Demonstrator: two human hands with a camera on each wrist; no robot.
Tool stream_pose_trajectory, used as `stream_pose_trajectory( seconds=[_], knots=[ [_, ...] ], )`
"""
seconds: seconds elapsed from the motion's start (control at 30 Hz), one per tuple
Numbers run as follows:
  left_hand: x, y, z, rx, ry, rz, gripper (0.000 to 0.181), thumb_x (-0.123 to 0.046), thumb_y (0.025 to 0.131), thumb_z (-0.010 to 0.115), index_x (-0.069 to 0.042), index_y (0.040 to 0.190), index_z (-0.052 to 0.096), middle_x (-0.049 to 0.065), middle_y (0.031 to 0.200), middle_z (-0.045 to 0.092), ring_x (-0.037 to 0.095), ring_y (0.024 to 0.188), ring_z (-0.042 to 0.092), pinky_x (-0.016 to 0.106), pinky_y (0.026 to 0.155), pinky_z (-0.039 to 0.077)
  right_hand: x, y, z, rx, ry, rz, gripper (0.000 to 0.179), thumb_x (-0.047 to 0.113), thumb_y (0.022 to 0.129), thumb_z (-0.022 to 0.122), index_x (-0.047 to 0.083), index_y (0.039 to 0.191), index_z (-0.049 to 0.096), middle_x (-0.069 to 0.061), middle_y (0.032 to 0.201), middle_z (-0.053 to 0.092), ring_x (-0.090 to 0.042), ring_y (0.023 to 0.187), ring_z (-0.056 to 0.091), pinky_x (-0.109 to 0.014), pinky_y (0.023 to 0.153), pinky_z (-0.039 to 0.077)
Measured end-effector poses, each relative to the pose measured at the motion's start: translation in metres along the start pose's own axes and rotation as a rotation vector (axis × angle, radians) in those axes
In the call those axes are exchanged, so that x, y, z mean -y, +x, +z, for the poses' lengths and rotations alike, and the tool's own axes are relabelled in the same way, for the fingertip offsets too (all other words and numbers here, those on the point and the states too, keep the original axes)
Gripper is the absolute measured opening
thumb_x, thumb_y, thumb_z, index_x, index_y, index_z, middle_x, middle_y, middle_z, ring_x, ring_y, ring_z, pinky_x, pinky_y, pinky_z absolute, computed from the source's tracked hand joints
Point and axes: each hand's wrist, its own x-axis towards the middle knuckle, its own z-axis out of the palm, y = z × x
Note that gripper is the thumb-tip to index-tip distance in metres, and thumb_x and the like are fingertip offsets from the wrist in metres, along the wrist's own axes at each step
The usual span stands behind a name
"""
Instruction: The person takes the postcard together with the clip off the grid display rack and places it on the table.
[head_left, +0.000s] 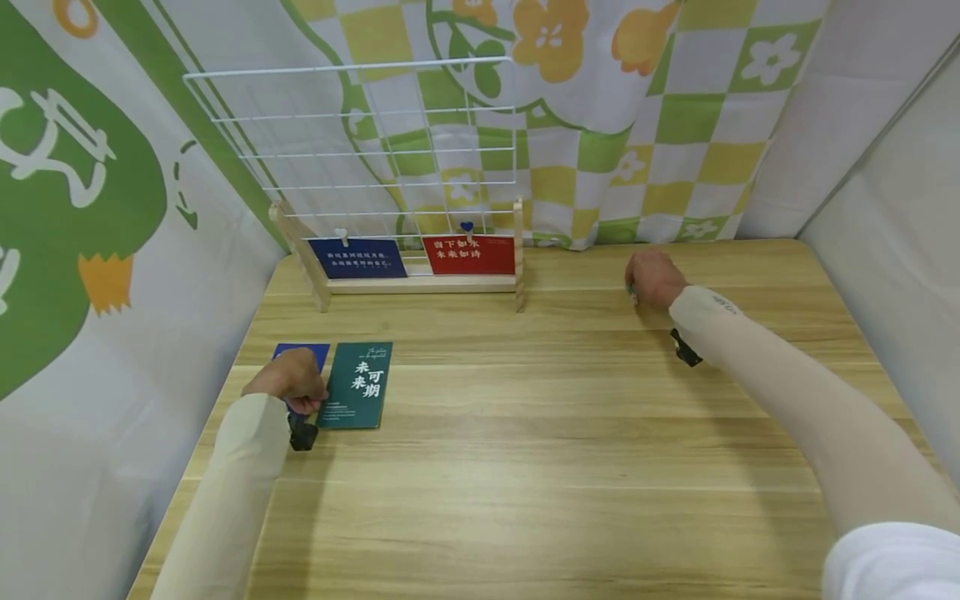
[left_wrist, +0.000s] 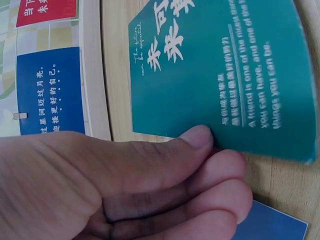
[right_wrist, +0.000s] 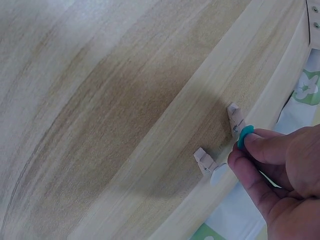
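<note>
My left hand (head_left: 288, 379) pinches the near left edge of a dark green card (head_left: 356, 383) with white lettering, thumb on top. In the left wrist view the green card (left_wrist: 215, 70) is tilted, its lower edge raised over the table. A blue card (left_wrist: 272, 222) lies beneath this hand, partly covered by it. At the table's back right, my right hand (head_left: 656, 279) pinches the teal head of a small wooden clothespin (right_wrist: 235, 117) between thumb and fingers. Beside it lies a second clothespin (right_wrist: 204, 160) with a white head.
A white wire grid rack on a wooden base (head_left: 420, 286) stands at the back left. Clipped on it hang a blue card (head_left: 363, 260) and a red card (head_left: 487, 260). A patterned curtain (head_left: 622, 125) hangs behind the wooden table (head_left: 487, 483).
</note>
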Motion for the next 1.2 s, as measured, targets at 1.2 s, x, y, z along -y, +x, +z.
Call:
stream_pose_trajectory(
  seconds=[1.2],
  knots=[
    [0.003, -0.006, -0.011, -0.133, 0.082, 0.088, 0.018, -0.009, 0.09, 0.066, 0.0, 0.076, 0.072, 0.005, 0.068, 0.067, 0.013, 0.06, 0.06, 0.025, 0.059, 0.052, 0.056, -0.007, -0.035, -0.041, -0.079, -0.127, 0.012, 0.009, 0.091, 0.066, 0.005, 0.093, 0.077, -0.012, 0.094, 0.075, -0.028, 0.082, 0.071, -0.046, 0.077, 0.057]
  ],
)
